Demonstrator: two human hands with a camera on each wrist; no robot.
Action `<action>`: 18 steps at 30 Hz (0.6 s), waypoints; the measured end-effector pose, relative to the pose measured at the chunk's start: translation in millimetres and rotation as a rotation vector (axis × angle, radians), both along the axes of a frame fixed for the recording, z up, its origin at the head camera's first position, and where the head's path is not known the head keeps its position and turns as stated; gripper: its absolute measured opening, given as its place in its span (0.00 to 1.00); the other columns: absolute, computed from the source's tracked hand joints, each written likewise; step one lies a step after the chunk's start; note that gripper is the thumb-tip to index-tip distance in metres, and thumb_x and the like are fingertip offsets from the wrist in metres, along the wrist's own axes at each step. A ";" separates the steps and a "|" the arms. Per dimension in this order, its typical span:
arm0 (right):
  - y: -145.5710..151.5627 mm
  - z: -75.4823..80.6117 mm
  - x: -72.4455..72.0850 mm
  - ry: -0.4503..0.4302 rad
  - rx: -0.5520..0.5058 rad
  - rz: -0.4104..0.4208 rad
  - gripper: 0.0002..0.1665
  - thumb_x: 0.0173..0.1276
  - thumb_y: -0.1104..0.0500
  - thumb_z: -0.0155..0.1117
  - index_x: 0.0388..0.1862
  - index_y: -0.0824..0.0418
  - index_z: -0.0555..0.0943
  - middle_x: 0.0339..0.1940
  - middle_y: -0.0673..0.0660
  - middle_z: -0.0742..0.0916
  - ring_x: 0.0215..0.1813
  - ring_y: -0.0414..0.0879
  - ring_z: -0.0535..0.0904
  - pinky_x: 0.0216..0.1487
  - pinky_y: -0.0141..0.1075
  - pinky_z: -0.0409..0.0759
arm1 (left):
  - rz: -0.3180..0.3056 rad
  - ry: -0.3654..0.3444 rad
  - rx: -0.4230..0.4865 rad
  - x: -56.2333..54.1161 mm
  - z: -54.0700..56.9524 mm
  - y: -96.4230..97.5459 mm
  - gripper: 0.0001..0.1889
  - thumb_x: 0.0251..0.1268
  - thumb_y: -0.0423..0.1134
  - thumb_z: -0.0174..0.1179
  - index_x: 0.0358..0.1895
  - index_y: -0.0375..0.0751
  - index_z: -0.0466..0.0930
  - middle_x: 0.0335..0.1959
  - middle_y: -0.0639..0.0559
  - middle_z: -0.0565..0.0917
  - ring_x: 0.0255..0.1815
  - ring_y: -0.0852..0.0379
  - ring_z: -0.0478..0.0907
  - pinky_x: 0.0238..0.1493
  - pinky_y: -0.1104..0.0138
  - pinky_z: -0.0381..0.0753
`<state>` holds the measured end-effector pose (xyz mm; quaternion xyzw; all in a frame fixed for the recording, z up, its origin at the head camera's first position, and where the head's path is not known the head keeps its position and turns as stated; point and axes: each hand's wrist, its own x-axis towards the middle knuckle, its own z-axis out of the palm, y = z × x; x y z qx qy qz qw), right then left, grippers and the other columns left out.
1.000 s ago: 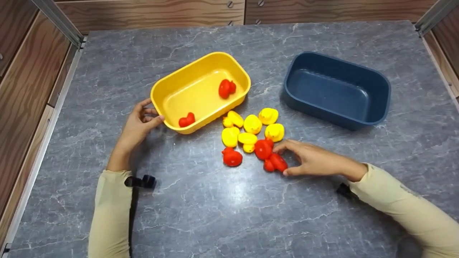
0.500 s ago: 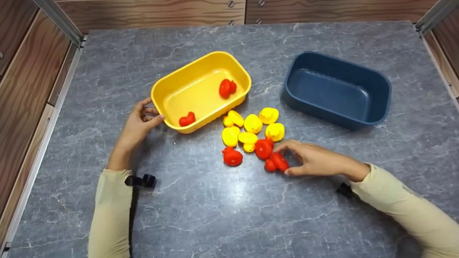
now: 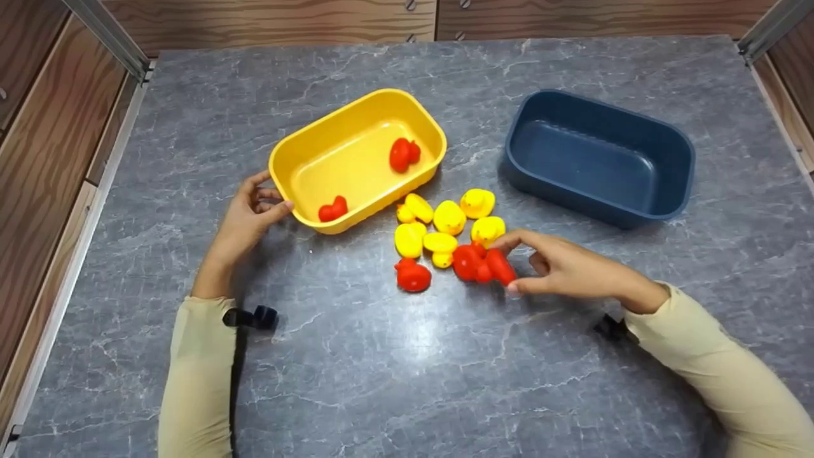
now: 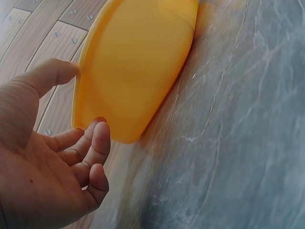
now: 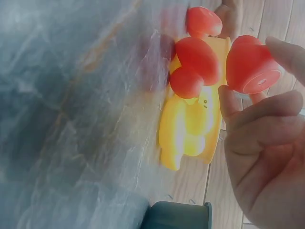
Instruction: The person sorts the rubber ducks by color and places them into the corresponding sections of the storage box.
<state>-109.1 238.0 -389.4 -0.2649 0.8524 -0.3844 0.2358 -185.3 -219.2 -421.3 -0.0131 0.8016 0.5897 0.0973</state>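
My right hand (image 3: 568, 266) pinches a red toy duck (image 3: 501, 266) between thumb and fingertips. In the right wrist view the held duck (image 5: 251, 66) is raised off the table, its flat underside showing. Beside it lies another red duck (image 3: 467, 262), and a third red duck (image 3: 413, 277) sits farther left. Several yellow ducks (image 3: 449, 218) are bunched just behind them. My left hand (image 3: 243, 221) grips the near left end of a yellow bin (image 3: 356, 159), thumb at the rim and fingers against the outer wall (image 4: 128, 71). Two red ducks (image 3: 400, 154) lie inside that bin.
A dark blue bin (image 3: 598, 159) stands at the back right, with bare floor visible inside. The grey marbled tabletop (image 3: 381, 381) is bordered by wood-patterned panels (image 3: 273, 25) at the back and sides.
My right hand has lifted the red duck from the table and moved slightly up and away, the duck now overlapping its red neighbour in the head view. My left hand keeps its place.
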 end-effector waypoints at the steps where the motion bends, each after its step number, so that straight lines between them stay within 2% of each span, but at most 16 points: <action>1: -0.6 -0.1 -1.2 -0.008 -0.008 -0.002 0.32 0.60 0.53 0.72 0.61 0.53 0.72 0.49 0.52 0.81 0.17 0.35 0.60 0.19 0.29 0.60 | 0.001 0.000 -0.004 -0.3 0.0 0.0 0.37 0.63 0.36 0.63 0.73 0.37 0.55 0.44 0.53 0.74 0.33 0.68 0.74 0.36 0.76 0.71; 12: -7.7 2.7 -19.1 -0.051 -0.083 -0.035 0.31 0.62 0.56 0.70 0.62 0.54 0.70 0.52 0.56 0.79 0.16 0.39 0.58 0.20 0.30 0.58 | 0.004 -0.002 -0.008 -0.3 0.5 0.2 0.37 0.63 0.36 0.63 0.72 0.36 0.55 0.44 0.53 0.74 0.34 0.68 0.74 0.36 0.76 0.71; 18: -15.0 5.8 -29.0 -0.034 -0.128 -0.049 0.31 0.62 0.58 0.70 0.62 0.57 0.70 0.53 0.58 0.78 0.16 0.39 0.57 0.20 0.30 0.58 | 0.003 -0.010 -0.016 -0.6 1.1 0.5 0.38 0.63 0.37 0.63 0.73 0.36 0.54 0.45 0.52 0.74 0.34 0.68 0.74 0.36 0.76 0.71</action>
